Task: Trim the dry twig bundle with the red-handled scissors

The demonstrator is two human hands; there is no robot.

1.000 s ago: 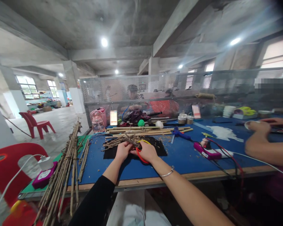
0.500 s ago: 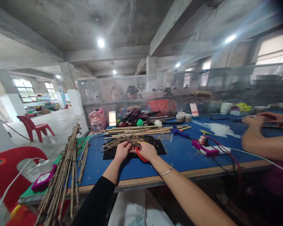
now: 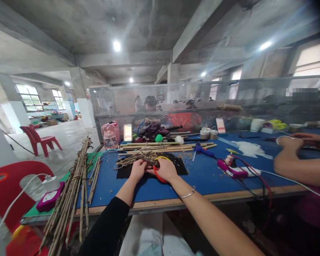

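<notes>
My right hand (image 3: 166, 171) is wrapped around pruning shears with one red handle (image 3: 157, 174) and one yellow handle (image 3: 163, 157). The handles stand apart, and the blades are mostly hidden near my fingers. Close beside it, my left hand (image 3: 137, 170) pinches a thin brown twig (image 3: 148, 160) at the shears. Under both hands lies a black mat (image 3: 181, 166), strewn with small cut bits. A pile of thin twigs (image 3: 128, 159) rests on its left part.
Long dry stalks (image 3: 72, 188) hang over the table's left edge. Bamboo sticks (image 3: 138, 149) lie behind the mat. To the right are a blue glue gun (image 3: 204, 150), a purple power strip (image 3: 233, 170) with cables, and a co-worker's arm (image 3: 290, 160). A perforated metal screen (image 3: 117, 103) stands behind.
The shears' handles have spread, with the yellow one now raised above my right hand. My left hand stays at the twig. The view has shifted slightly.
</notes>
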